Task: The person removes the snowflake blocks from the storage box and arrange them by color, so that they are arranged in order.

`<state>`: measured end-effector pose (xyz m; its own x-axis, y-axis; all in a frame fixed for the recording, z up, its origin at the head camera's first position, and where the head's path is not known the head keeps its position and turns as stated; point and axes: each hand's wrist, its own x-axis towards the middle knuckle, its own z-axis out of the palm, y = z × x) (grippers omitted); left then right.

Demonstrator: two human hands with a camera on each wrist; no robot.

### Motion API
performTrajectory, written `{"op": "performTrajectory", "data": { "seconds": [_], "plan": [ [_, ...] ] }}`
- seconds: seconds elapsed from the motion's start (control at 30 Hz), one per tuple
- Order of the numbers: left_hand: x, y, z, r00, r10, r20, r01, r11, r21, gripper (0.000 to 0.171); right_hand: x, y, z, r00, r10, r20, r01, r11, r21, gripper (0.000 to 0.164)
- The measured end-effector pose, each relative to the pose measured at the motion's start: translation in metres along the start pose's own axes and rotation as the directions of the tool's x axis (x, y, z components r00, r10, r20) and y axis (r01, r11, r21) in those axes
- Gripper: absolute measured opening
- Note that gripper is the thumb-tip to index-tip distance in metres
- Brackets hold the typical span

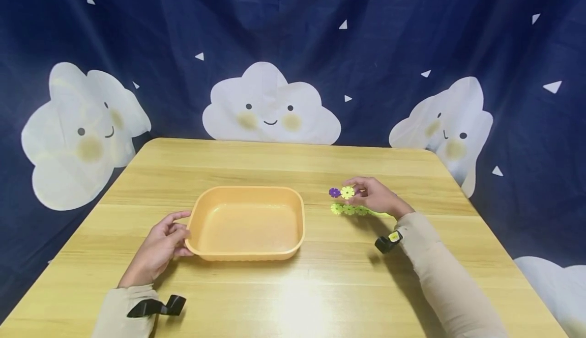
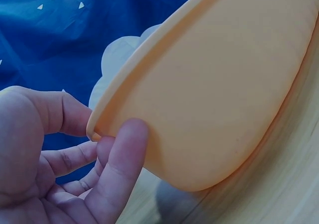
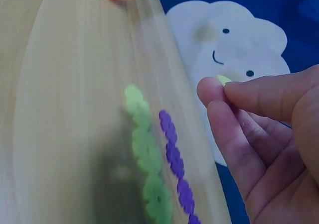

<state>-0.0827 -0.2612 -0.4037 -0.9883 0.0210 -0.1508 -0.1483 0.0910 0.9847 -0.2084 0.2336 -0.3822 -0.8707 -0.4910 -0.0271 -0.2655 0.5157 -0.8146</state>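
The left hand [image 1: 157,249] pinches the left rim of an orange-yellow plastic tray [image 1: 244,255]. In the left wrist view the thumb [image 2: 128,149] presses on the tray's outer wall, under the rim. Over on the right side of the table, the right hand [image 1: 375,196] pinches a yellow-green flower-shaped disc [image 1: 347,192] between thumb and fingertips. Only a sliver of that disc shows in the right wrist view. Beneath the hand lie a row of yellow-green flower discs [image 3: 147,152] and a row of purple flower discs [image 3: 174,159], mostly hidden by the hand in the head view.
Both rows lie on a light wooden table [image 1: 256,165], to the right of the tray. A dark blue curtain [image 1: 160,32] with white clouds hangs behind the table. Each sleeve carries a black wrist strap [image 1: 388,243].
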Motion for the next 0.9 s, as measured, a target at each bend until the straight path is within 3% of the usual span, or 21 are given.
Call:
{"op": "performTrajectory", "data": {
  "seconds": [0.33, 0.47, 0.9],
  "plan": [
    [-0.002, 0.001, 0.001, 1.000, -0.003, 0.003, 0.003, 1.000, -0.007, 0.051, -0.026, 0.026, -0.010, 0.997, 0.073, -0.038, -0.067, 0.989, 0.134, 0.047],
    [-0.003, 0.002, 0.001, 1.000, 0.013, -0.002, -0.013, 1.000, 0.003, 0.051, -0.034, 0.035, -0.014, 0.994, 0.090, -0.067, -0.082, 0.991, 0.107, 0.047],
    [-0.002, 0.002, 0.002, 1.000, 0.029, 0.002, -0.029, 0.999, -0.036, 0.048, -0.063, 0.057, -0.037, 0.974, 0.179, -0.138, -0.156, 0.974, 0.162, 0.050]
  ]
}}
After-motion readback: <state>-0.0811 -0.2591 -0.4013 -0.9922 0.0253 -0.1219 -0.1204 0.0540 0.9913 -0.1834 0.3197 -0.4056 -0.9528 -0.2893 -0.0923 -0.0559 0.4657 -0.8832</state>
